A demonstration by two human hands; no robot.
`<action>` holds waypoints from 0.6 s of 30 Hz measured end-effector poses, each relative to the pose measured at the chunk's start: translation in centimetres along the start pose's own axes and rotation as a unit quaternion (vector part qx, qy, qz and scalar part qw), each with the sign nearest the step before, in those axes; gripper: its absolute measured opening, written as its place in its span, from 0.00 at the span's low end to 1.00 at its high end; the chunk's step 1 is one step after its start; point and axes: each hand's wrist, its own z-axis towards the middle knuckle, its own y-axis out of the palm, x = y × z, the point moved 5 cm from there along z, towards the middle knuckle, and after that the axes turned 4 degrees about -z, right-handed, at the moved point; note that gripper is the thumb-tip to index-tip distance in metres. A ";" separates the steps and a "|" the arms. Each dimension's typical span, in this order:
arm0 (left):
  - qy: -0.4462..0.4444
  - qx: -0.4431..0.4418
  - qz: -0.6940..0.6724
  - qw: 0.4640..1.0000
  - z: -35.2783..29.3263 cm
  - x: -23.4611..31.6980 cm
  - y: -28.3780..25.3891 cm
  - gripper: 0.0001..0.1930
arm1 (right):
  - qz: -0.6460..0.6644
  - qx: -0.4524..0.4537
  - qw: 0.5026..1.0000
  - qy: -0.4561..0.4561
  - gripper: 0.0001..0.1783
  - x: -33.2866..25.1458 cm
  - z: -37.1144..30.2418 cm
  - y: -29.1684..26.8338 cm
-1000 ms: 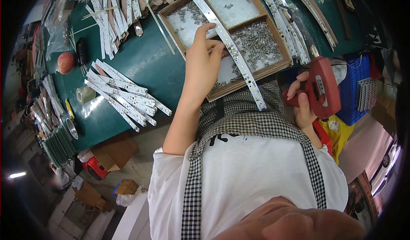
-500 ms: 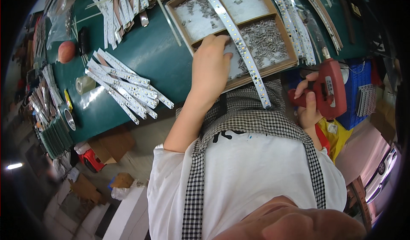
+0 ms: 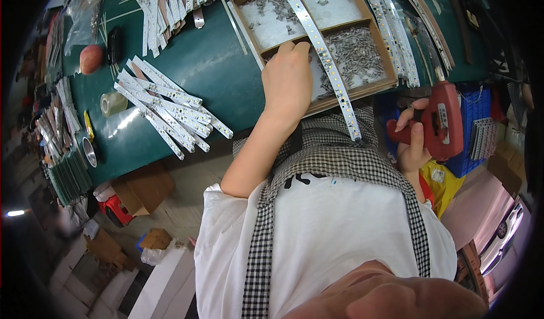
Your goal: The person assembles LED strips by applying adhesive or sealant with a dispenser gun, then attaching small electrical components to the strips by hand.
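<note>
My left hand (image 3: 288, 81) reaches down into the left near compartment of a wooden tray (image 3: 335, 98), its fingers bent and drawn together. The hand itself hides the fingertips and whatever they hold. Just right of it, a long white LED strip (image 3: 323, 53) lies across the tray, its near end jutting past the edge above my checked apron. Small metal pieces (image 3: 354, 55) fill the right near compartment. My right hand (image 3: 415, 143) is wrapped round the grip of a red pistol-shaped power tool (image 3: 445, 120), whose slim metal tip points away from me.
On the green table (image 3: 187, 47), a pile of LED strips (image 3: 164, 106) lies to the left, near a tape roll (image 3: 113, 103) and a red apple (image 3: 90, 59). More strips (image 3: 391, 35) lie right of the tray. A blue crate (image 3: 475, 123) stands beyond the tool.
The fingers of my left hand have closed up and curled down into the compartment, from a looser, more spread pose. My right hand still holds the red tool in nearly the same place.
</note>
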 end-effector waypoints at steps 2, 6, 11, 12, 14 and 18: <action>0.020 0.002 -0.003 1.000 -0.1 -0.1 -0.4 0.09 | -0.007 -0.005 1.000 -0.001 0.22 0.0 0.0 -0.3; 0.075 -0.016 0.013 0.997 0.3 -0.2 -0.8 0.07 | -0.013 -0.022 1.000 0.010 0.21 -0.1 0.1 -0.3; 0.083 -0.048 0.019 0.995 0.4 -0.3 -0.8 0.05 | -0.013 -0.016 1.000 -0.009 0.26 0.4 0.2 -0.7; 0.084 -0.051 0.015 0.995 0.4 -0.3 -0.9 0.04 | -0.014 -0.022 1.000 -0.008 0.26 0.4 0.2 -0.7; 0.102 -0.040 0.018 0.994 0.3 -0.3 -1.0 0.05 | -0.015 -0.027 1.000 -0.007 0.26 0.4 0.3 -0.7; 0.006 -0.019 -0.263 0.965 0.3 -0.7 -1.3 0.05 | -0.005 -0.018 1.000 0.010 0.23 0.2 0.4 -0.5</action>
